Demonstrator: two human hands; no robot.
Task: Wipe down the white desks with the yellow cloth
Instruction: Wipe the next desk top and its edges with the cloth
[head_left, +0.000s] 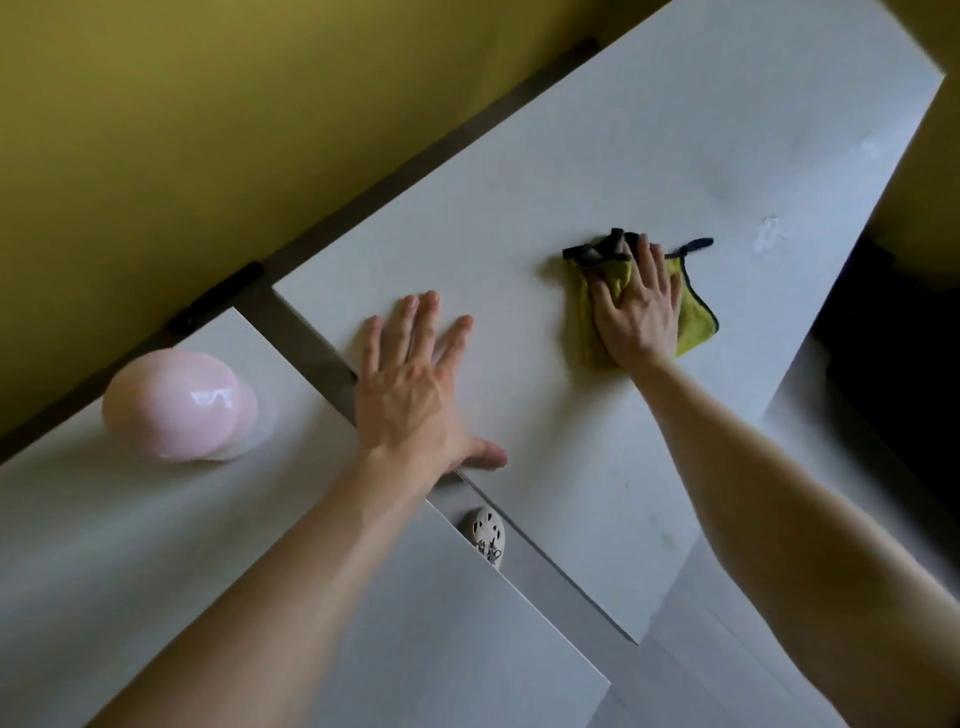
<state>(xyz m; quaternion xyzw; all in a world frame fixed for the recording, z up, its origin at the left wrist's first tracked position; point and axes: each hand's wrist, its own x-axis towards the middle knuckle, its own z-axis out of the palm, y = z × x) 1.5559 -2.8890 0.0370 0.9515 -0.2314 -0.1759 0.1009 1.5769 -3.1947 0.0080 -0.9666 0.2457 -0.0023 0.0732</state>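
Note:
A yellow cloth (693, 317) with dark trim lies crumpled on the right white desk (519, 218). My right hand (636, 312) presses flat on the cloth, fingers straight and spread, pointing away from me. My left hand (415, 384) rests flat on the same desk near its left edge, fingers spread, thumb out toward me. A second white desk (130, 519) stands to the left, parted from the first by a narrow gap.
A glossy pink rounded object (176, 405) sits on the left desk near the wall. A pale perforated object (488, 535) shows in the gap between the desks. A yellow-green wall (208, 130) runs behind both desks. Whitish smudges (766, 234) mark the right desk's far end.

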